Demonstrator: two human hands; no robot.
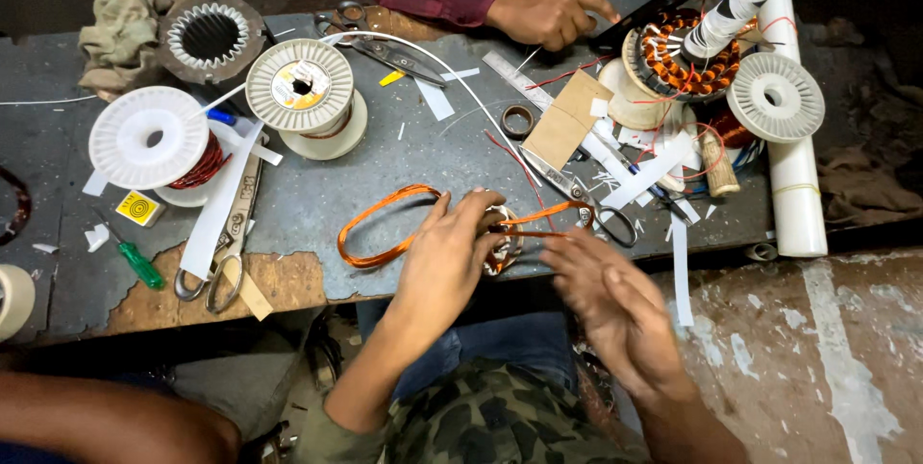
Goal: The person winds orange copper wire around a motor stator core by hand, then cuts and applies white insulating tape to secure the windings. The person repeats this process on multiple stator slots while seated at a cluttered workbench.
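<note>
My left hand [447, 252] presses down on a looped copper wire coil [377, 219] at the near edge of the grey workbench [317, 204], fingers curled over the coil's bundled middle [502, 233]. My right hand [601, 291] hovers blurred just right of that bundle, fingers spread and holding nothing that I can see. Thin copper strands run from the bundle toward the scissors [586, 200] lying right behind it.
Another person's hand [548, 14] in a dark red sleeve works at the far edge beside a copper-wound stator [687, 55]. White wire spools [149, 137] [300, 84] [775, 96], an empty stator core [210, 36], second scissors [221, 262], a green screwdriver [139, 264], a tape ring [517, 120] and paper strips lie around.
</note>
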